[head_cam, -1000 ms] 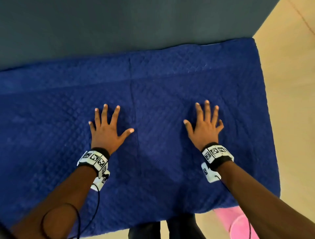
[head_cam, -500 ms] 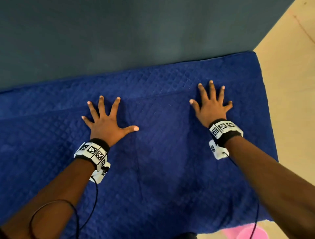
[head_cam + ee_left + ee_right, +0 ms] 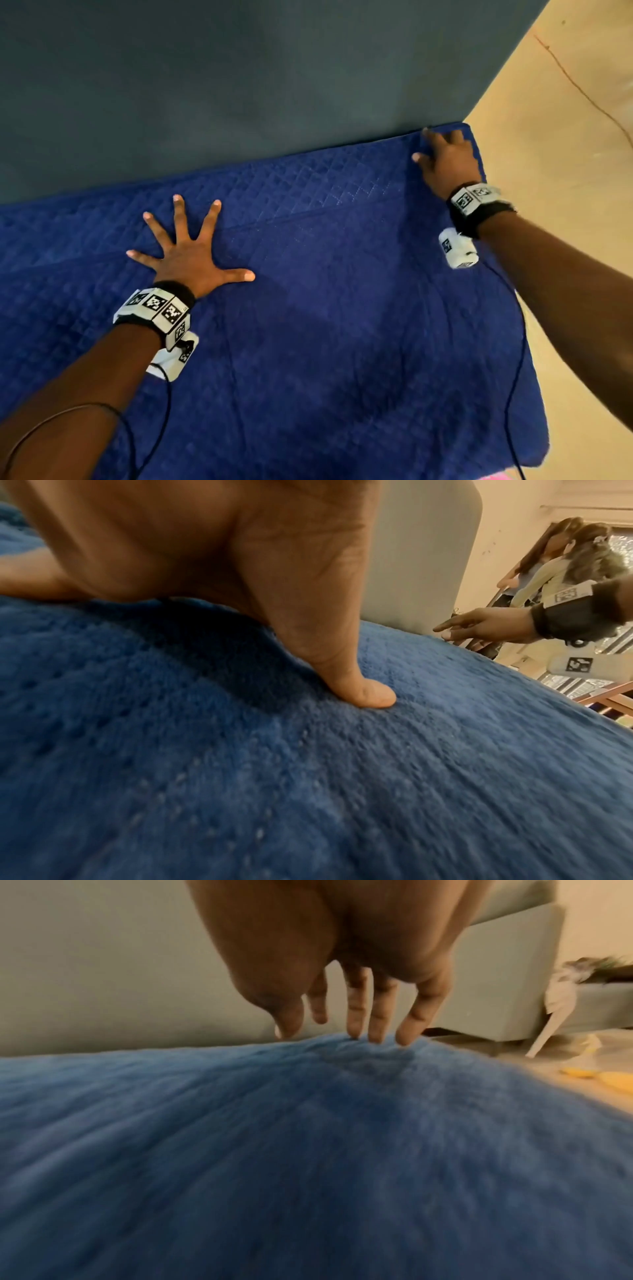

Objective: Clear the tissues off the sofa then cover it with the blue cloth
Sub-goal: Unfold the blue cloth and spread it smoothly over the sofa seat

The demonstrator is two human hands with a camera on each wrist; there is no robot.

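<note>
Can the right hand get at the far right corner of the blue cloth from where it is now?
Probably yes. The right hand is already at that corner of the blue cloth, its straight fingers touching the edge by the sofa back. Nothing lies between; the left hand presses flat well to the side.

Dim, warm indoor light. The quilted dark-blue fleece cloth (image 3: pixel 342 325) lies in soft shadow nearest the camera in the head view. Both wrist views are motion-blurred, smearing its weave, with bowed wide-angle edges.
</note>
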